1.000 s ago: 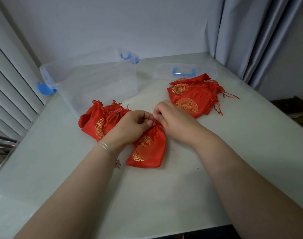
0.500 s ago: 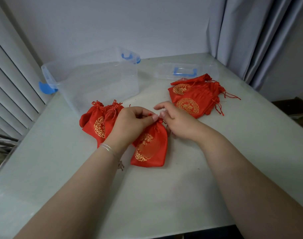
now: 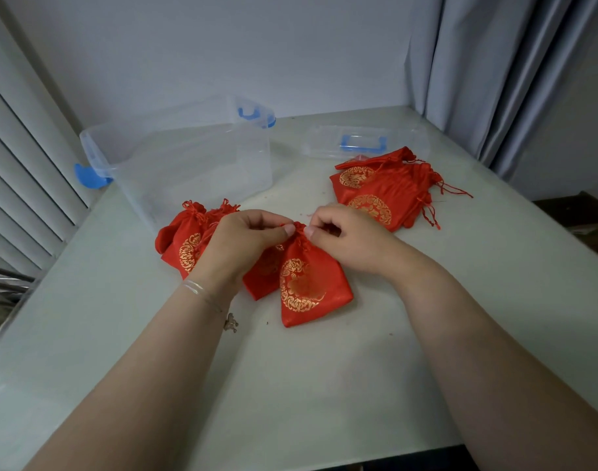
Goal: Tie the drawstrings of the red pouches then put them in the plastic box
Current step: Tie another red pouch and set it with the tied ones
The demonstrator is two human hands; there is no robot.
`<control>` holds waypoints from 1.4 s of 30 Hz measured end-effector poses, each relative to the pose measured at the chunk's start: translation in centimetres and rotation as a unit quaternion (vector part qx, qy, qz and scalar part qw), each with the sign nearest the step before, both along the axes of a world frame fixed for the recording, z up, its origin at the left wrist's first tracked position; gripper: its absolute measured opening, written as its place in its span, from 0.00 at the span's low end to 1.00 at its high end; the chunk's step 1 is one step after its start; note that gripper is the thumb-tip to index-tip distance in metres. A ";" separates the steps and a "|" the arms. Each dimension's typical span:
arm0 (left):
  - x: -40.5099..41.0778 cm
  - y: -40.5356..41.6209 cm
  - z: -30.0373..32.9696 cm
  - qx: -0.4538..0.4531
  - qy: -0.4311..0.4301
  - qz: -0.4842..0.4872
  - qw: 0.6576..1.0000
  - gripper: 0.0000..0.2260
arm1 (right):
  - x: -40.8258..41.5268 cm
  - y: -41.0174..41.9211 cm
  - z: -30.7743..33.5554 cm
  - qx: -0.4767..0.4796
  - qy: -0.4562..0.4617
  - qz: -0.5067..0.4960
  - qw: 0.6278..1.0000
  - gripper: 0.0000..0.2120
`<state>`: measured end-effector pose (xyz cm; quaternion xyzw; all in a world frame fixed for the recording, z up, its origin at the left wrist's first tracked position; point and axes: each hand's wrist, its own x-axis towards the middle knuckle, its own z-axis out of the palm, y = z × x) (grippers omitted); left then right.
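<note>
Red pouch lies at centre of the surface, gathered neck toward 12 o'clock. Left hand & right hand meet at that neck, fingers of each curled & pinching the drawstring btwn thumb & forefinger. Cinched pouches sit at 9 o'clock, partly under left hand. Flat pouch stack at 2 o'clock. Plastic box at 11 o'clock, open; its lid at 1 o'clock, touching the stack.
</note>
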<state>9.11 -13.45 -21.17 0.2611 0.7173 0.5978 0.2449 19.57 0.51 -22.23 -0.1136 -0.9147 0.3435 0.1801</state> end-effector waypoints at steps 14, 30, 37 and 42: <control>1.2 -0.1 0.4 0.058 0.054 -0.063 0.995 0.06 | -0.5 0.3 -0.4 -0.171 -0.016 0.008 0.985 0.13; 1.2 -0.1 0.3 -0.046 0.310 0.011 0.949 0.04 | -0.4 -0.6 -0.1 -0.070 0.063 -0.030 0.995 0.11; 1.3 -0.1 -0.1 -0.003 0.458 -0.011 0.889 0.06 | -0.2 0.0 0.3 -0.318 0.057 0.000 0.946 0.06; 0.8 -0.1 -0.2 0.009 0.526 -0.024 0.850 0.06 | 0.5 0.8 0.5 -0.388 0.005 0.030 0.921 0.06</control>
